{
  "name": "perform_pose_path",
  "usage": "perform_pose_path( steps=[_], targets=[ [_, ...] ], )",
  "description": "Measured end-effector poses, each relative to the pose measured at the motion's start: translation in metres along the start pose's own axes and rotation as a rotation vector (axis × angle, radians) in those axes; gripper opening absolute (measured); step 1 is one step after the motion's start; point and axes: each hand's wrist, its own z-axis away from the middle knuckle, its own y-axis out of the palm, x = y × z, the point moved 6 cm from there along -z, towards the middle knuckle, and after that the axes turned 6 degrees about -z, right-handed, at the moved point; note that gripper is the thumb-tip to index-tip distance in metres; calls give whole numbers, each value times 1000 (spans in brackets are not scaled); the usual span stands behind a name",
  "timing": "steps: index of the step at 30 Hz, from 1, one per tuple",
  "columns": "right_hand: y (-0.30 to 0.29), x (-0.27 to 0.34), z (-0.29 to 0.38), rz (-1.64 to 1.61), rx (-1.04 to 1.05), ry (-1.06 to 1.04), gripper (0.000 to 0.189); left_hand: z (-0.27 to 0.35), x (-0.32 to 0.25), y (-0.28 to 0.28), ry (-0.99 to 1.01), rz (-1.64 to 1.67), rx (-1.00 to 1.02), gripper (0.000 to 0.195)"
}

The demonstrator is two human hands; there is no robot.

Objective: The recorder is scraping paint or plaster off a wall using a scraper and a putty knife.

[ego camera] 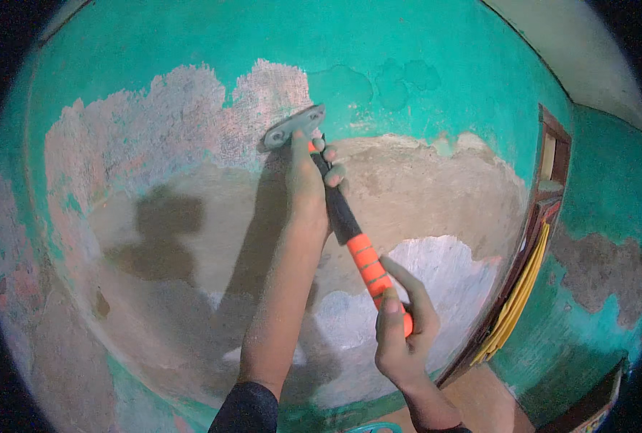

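Note:
A long-handled wall scraper with a grey metal head lies against the wall at the edge between the pale stripped patch and the green paint. My left hand wraps the black upper part of its handle just below the head, the thumb up against the metal. Lower down, my right hand grips the orange, banded end of the handle between thumb and fingers. The handle slants down to the right. Bare plaster shows under the head, and small pale scuffs mark the green paint to its right.
At the right stand a brown wooden frame and a hanging yellow cloth. A turquoise curved object shows at the bottom edge. Part of the floor is visible at lower right, beside a dark-edged object.

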Motion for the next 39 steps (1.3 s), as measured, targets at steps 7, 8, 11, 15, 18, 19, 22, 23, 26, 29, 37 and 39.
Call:
perform_pose_path(
  steps=[7, 8, 11, 15, 18, 19, 22, 23, 26, 29, 37, 39],
  targets=[
    [-3, 1, -8, -9, -19, 21, 37, -1, -2, 3, 8, -13, 3, 29],
    [-3, 2, -12, -17, -18, 10, 38, -3, -5, 7, 13, -9, -7, 29],
    [0, 8, -14, -40, -2, 25, 39, -5, -14, 6, 38, -1, -41, 29],
    [-5, 5, -8, 31, -9, -48, 39, 0, 0, 5, 9, -14, -10, 28],
    [-1, 13, -24, -32, 4, -21, 38, -16, -18, 11, 83, -55, 12, 34],
    [-1, 13, -22, -31, 2, -18, 38, -13, -18, 12, 79, -55, 12, 34],
    [-4, 11, -14, -13, 53, 16, 32, -8, -6, 7, 27, 19, 27, 28],
    [-4, 11, -18, -12, 50, 11, 32, -13, -7, 8, 28, 21, 32, 28],
    [0, 13, -27, -10, 41, 10, 32, -17, -25, 18, 81, 36, -27, 28],
    [-1, 8, -21, -53, -11, 7, 35, -8, -15, 12, 33, -60, -37, 27],
    [-3, 1, -21, -64, 32, 124, 31, -15, -18, 12, 52, -35, 5, 28],
    [-1, -1, -15, -69, 56, 78, 31, -13, -7, 7, 16, -31, 4, 28]
  ],
)
